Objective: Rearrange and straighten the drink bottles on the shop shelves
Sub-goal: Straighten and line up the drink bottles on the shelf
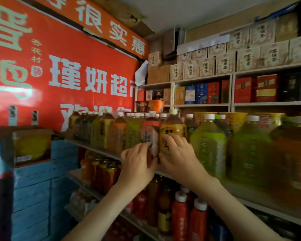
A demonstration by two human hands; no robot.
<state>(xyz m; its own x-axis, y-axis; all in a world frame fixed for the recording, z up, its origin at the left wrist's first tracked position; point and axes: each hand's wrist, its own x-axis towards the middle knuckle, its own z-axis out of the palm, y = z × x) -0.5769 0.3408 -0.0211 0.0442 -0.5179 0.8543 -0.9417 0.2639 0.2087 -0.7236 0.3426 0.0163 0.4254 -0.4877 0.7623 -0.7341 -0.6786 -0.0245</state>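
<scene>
- Gripping a pink-labelled bottle [150,134] low on its body, the left hand [137,164] has fingers curled round it, a closed hold.
- Right hand [179,159] wraps the yellow-labelled bottle [172,127] just beside it, fingers across the label, thumb under; the two bottles touch.
- Both bottles stand upright at the front of the upper shelf [94,149], mid-row in a long line of white-capped drinks.
- Green bottles [208,146] stand right of the hands, blurred.
- Lower shelves hold orange bottles [101,171] and red bottles [181,214].
- Red banner [68,66] on the left wall; an open cardboard box [30,145] below it.
- Stacked boxes [247,60] fill the back shelves.
</scene>
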